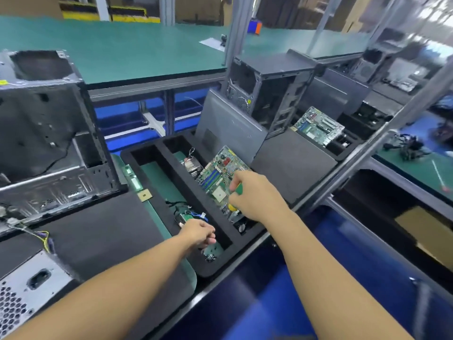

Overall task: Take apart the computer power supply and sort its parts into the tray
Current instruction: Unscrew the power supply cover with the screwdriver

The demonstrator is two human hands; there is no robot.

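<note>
Nearest us, at lower left, the power supply sits on the dark worktop: a silver metal box with punched round holes and yellow wires. Our left hand hovers over small dark screws in the black foam tray, fingers curled together; whether they pinch anything we cannot tell. Our right hand grips a green-handled tool over the green circuit board leaning in the tray.
</note>
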